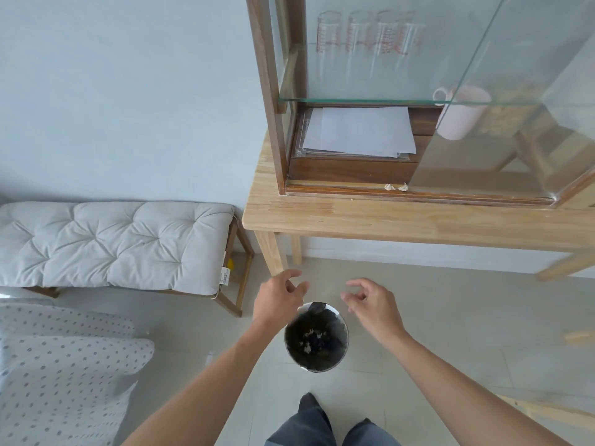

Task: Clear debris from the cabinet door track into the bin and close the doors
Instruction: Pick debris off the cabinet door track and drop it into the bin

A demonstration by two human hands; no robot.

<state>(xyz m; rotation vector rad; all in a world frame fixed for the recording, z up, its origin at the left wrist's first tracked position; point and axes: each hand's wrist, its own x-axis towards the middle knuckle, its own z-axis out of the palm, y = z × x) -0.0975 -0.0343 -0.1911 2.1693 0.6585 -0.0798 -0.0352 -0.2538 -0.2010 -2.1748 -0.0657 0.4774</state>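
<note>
Standing on a wooden table [386,220] at far right: glass-doored cabinet [418,91], doors apart. Sitting on open floor below, near: bin [317,339], scraps inside. Hovering over its far rim, empty, fingers loosely spread: left hand [278,297], right hand [375,304]. Lying in the door track [338,189]: pale debris [396,187].

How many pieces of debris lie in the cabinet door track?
2: one piece and another side by side, at the glass door's edge. The glass may hide more.
</note>
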